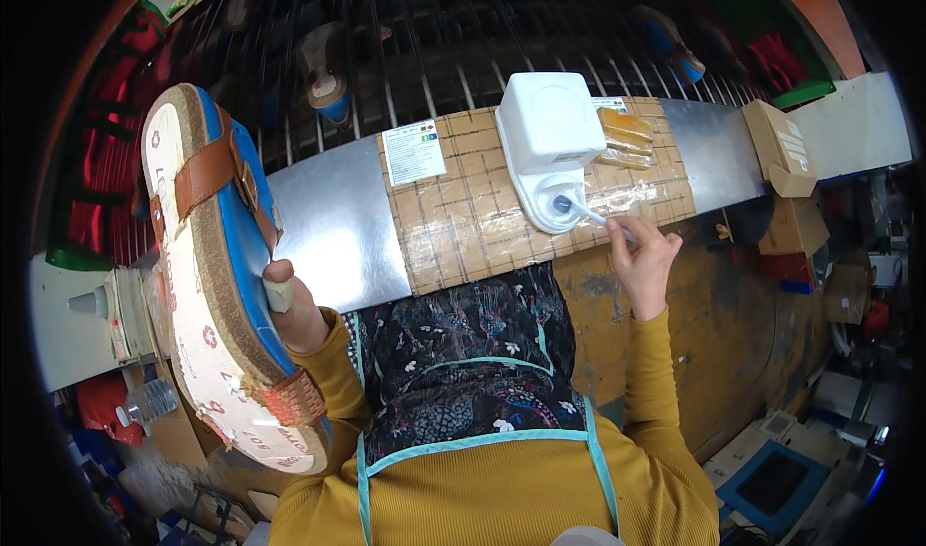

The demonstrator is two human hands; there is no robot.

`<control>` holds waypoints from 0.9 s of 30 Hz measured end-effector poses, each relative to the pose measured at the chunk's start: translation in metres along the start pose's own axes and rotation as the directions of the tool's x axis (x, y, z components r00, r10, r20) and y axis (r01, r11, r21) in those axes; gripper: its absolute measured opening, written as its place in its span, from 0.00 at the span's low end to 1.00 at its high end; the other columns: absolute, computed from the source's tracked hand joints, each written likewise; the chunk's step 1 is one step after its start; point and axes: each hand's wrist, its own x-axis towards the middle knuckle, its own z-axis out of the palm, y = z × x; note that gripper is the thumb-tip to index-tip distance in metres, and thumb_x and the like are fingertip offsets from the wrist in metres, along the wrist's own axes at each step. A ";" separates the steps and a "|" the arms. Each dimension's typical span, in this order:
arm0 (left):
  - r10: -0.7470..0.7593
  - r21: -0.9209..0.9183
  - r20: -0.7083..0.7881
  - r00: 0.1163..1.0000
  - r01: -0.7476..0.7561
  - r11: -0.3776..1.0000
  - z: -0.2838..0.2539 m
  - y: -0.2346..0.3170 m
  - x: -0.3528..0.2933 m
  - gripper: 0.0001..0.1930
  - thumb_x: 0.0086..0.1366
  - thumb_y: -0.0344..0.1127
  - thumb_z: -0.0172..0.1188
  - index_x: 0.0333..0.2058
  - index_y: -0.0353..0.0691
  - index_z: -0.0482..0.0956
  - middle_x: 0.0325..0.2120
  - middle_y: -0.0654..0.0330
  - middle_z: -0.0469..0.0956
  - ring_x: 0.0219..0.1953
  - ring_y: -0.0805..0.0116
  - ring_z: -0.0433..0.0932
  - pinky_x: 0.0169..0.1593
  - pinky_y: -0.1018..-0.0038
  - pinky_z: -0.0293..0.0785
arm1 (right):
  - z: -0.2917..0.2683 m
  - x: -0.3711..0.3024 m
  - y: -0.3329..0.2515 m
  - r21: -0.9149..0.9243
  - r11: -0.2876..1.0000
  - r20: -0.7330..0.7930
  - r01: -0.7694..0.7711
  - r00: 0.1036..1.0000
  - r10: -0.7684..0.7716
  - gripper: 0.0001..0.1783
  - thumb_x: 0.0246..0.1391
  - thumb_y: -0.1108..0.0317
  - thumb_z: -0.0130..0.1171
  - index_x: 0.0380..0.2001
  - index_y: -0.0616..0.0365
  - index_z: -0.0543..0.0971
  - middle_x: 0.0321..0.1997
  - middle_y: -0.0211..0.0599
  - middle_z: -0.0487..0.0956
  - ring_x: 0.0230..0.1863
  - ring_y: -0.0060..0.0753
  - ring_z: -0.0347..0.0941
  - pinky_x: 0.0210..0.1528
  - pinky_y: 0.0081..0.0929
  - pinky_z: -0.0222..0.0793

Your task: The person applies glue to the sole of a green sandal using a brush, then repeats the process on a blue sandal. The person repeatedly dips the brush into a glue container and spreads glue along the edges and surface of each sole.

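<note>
My left hand (pixel 301 316) grips a sandal (pixel 207 305) by its side and holds it up at the left. The sandal has brown straps, a cork-coloured edge, a blue last inside and a pale printed underside facing the view. A pale cover wraps the thumb. My right hand (pixel 644 264) pinches a thin white stick-like tool (pixel 594 217), possibly a brush. Its far end dips into the round cup of a white plastic dispenser (pixel 548 126), so the tip is hidden. The dispenser stands upright on the taped cardboard (pixel 453 242).
Amber-coloured slabs (pixel 625 139) lie right of the dispenser, and a printed label (pixel 413 152) is stuck left of it. Beyond the metal ledge (pixel 333 223) runs a rack of metal rods (pixel 463 59) with other shoes on it. Cardboard boxes (pixel 776 150) stand at the right.
</note>
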 end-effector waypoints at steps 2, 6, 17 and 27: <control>-0.083 -0.250 0.070 0.994 0.098 0.963 0.005 -0.011 -0.004 0.29 0.68 0.49 0.57 0.57 0.33 0.62 0.53 0.47 0.70 0.48 0.57 0.76 0.49 0.64 0.76 | -0.001 0.001 0.006 0.185 0.973 0.041 -0.141 0.990 0.136 0.08 0.56 0.62 0.63 0.27 0.52 0.83 0.20 0.28 0.74 0.18 0.25 0.64 0.36 0.29 0.54; -0.292 -0.721 0.465 0.836 0.549 0.424 -0.008 0.025 0.024 0.30 0.68 0.53 0.53 0.66 0.58 0.57 0.63 0.49 0.61 0.56 0.51 0.73 0.53 0.55 0.78 | 0.007 -0.006 0.031 0.542 0.682 0.370 -0.490 0.868 0.329 0.10 0.58 0.63 0.62 0.29 0.57 0.83 0.20 0.30 0.74 0.20 0.13 0.65 0.25 0.21 0.53; -0.170 -0.750 0.598 0.783 0.473 -0.462 0.019 0.104 -0.013 0.33 0.61 0.41 0.62 0.62 0.46 0.58 0.67 0.41 0.46 0.63 0.47 0.65 0.56 0.63 0.78 | -0.022 0.034 -0.102 0.462 0.819 -0.481 0.341 0.872 -0.091 0.12 0.42 0.75 0.71 0.34 0.55 0.86 0.29 0.29 0.79 0.34 0.32 0.72 0.43 0.26 0.59; 0.019 -0.609 0.778 0.627 0.763 -0.217 0.015 0.072 -0.026 0.25 0.56 0.32 0.67 0.51 0.59 0.70 0.65 0.46 0.57 0.65 0.36 0.59 0.63 0.49 0.66 | -0.002 0.050 -0.155 0.825 0.495 -0.217 0.274 0.961 -0.171 0.09 0.49 0.76 0.68 0.37 0.58 0.86 0.38 0.31 0.74 0.30 0.16 0.67 0.28 0.14 0.62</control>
